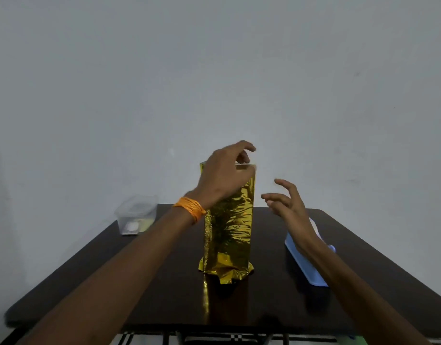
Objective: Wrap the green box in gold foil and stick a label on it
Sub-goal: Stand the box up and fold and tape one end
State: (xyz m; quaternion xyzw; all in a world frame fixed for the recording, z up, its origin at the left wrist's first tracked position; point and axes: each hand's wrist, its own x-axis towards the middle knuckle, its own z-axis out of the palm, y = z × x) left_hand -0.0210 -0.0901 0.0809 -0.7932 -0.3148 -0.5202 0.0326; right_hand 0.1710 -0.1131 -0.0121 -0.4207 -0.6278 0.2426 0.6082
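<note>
A tall package in gold foil [227, 235] stands upright at the centre of the frame, on the middle of the dark surface [164, 282]. No green shows, so the green box is judged to be fully covered inside. The foil flares in crumpled flaps at its foot, which suggests the bottom end is not yet folded flat.

The left hand [224, 175], with an orange thread band [189, 209] at the wrist, arches over the top of the package with curled fingers, likely to steady it or work the top fold. Whether its grip actually pinches the foil I cannot tell.

The right hand [289, 207] hovers just right of the package, fingers spread and released, holding nothing, seemingly ready to help.

A blue tray [304, 265] lies at the right. A clear container [136, 215] sits at the surface's far left corner, out of the way.
</note>
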